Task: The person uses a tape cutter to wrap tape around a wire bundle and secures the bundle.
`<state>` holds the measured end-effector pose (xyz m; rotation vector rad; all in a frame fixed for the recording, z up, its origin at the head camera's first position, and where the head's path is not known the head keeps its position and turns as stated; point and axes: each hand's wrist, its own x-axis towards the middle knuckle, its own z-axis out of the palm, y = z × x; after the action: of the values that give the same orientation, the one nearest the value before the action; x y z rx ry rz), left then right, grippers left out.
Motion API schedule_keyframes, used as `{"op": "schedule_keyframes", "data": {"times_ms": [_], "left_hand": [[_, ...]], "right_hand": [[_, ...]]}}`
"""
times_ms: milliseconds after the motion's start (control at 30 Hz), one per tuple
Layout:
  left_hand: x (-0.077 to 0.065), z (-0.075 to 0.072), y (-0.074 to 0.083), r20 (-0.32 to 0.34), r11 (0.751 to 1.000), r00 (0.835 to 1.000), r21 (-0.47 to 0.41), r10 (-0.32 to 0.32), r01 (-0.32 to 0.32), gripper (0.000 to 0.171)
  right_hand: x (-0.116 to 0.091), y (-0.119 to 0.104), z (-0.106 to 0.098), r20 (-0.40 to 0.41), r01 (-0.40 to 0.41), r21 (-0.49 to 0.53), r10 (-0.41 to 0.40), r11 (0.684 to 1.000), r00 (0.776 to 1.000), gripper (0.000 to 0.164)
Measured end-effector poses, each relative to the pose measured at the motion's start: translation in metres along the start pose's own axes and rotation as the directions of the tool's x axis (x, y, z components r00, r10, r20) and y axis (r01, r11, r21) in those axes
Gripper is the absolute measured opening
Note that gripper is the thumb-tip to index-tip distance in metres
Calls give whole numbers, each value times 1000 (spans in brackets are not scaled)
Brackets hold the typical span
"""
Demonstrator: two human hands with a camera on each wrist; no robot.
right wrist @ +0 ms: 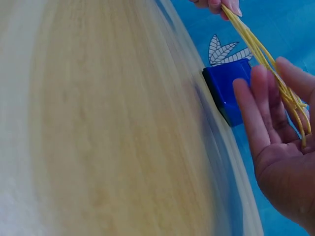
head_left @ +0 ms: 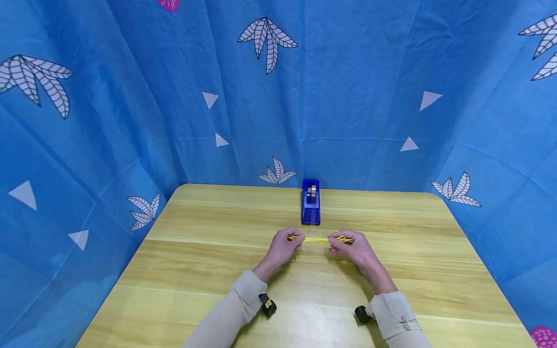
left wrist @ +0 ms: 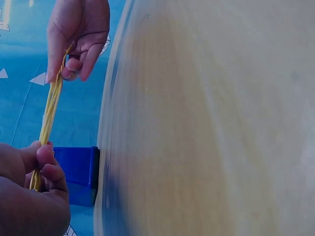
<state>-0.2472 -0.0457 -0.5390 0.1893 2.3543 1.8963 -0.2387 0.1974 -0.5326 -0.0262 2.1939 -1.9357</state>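
A bundle of thin yellow strands is stretched level between the two hands above the wooden table. My left hand pinches its left end between thumb and fingers. At the other end my right hand pinches it with thumb and forefinger; the rest of that hand's fingers are spread. Looped ends of the strands show past the right thumb in the right wrist view. Just beyond the bundle stands a blue tape dispenser, and a faint clear strip appears to run from its front toward the strands.
The wooden table stretches to both sides of the hands. A blue patterned curtain hangs behind and along both sides of it. Small black devices are strapped at both wrists, over light sleeves.
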Motion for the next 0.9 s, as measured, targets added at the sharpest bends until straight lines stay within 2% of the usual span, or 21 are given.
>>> {"op": "schedule_keyframes", "data": {"times_ms": [233,367,500,600,733,900], "left_hand": [[0,1,1,-19,999,999,15,37,-37,11],[0,2,1,-23,998,999,34,49,-48,10],[-1,2,1,-26,998,998,39,58,-57,10],[-2,2,2,-25,997,998,41,62,-61,10],[-2,2,2,-26,997,998,51,64,-63,10],[-1,2,1,-28,998,999,51,27,-26,12]], "right_hand": [[3,1,-3,-31,-39,65,41,997,999,57],[3,0,-5,20,-88,54,87,995,996,57],[3,0,-5,61,-121,54,117,991,991,50],[2,-1,-5,61,-131,73,126,989,990,39],[2,-2,-5,59,-115,105,109,988,992,27],[3,-1,-5,37,-90,103,87,991,996,23]]}}
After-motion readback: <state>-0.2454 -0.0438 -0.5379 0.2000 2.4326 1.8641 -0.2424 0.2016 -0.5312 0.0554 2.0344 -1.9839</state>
